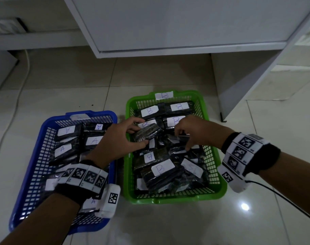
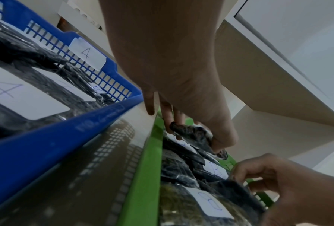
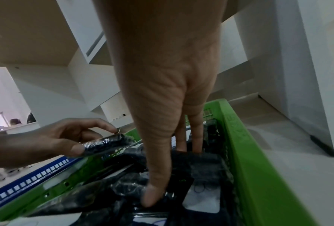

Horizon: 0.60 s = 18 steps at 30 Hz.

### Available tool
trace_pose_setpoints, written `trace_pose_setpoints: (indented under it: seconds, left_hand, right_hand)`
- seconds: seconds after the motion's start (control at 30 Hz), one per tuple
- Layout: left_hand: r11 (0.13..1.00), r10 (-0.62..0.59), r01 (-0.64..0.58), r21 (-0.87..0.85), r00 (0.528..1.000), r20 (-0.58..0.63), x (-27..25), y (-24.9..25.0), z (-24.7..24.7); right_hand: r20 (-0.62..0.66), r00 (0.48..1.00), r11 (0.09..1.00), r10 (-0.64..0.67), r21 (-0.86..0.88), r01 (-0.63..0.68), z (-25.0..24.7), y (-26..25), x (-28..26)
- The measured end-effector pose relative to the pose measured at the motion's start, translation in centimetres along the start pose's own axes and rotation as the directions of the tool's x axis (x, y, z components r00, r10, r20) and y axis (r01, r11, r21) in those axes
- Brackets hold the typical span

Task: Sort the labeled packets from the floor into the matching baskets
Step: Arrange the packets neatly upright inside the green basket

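Observation:
The blue basket (image 1: 36, 147) on the left holds dark packets with white "A" labels (image 1: 94, 140). Beside it on the right, the green basket (image 1: 168, 200) is piled with "B" packets (image 1: 162, 168). My left hand (image 1: 139, 134) reaches across into the green basket and pinches a dark packet (image 1: 147, 132) between thumb and fingers, lifted off the pile, label hidden. The left wrist view shows the same packet (image 2: 193, 134). My right hand (image 1: 181, 137) is in the middle of the green basket. There its thumb (image 3: 152, 195) and fingers pinch another dark packet (image 3: 201, 165) lying in the pile.
A white desk panel (image 1: 168, 32) hangs over the floor behind the baskets, and its side panel (image 1: 239, 85) stands to the right. A white cable (image 1: 18, 96) runs down the tiles on the left. A black cable (image 1: 283, 200) trails from my right wristband.

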<state>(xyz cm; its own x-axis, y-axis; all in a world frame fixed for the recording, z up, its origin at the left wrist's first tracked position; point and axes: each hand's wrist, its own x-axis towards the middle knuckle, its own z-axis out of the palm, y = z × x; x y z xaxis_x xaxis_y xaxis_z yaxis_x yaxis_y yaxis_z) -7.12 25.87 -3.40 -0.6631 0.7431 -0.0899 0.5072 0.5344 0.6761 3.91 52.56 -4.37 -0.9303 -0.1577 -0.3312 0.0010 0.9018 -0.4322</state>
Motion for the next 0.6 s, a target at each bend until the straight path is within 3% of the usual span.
trace_pose_setpoints:
  seconds: [0.13,0.2,0.37,0.6]
  left_hand:
    - [0.999,-0.002,0.002,-0.035,1.000,-0.011,-0.1,0.2,0.0]
    - [0.999,-0.008,0.007,-0.047,1.000,-0.017,-0.2,0.2,0.0]
    - [0.996,-0.035,0.031,-0.079,0.998,-0.046,-0.3,0.6,-0.1]
    - [0.990,-0.062,0.053,-0.130,0.996,-0.064,-0.2,0.1,-0.1]
  right_hand:
    - [0.043,0.999,0.985,0.019,0.168,-0.026,0.3,0.5,-0.4]
    - [0.067,0.998,0.988,-0.003,0.157,-0.007,0.5,0.7,-0.6]
    - [-0.007,1.000,0.989,-0.019,0.147,0.020,1.0,0.9,-0.3]
    - [-0.070,0.996,0.987,-0.052,-0.156,0.041,2.3,0.3,-0.5]
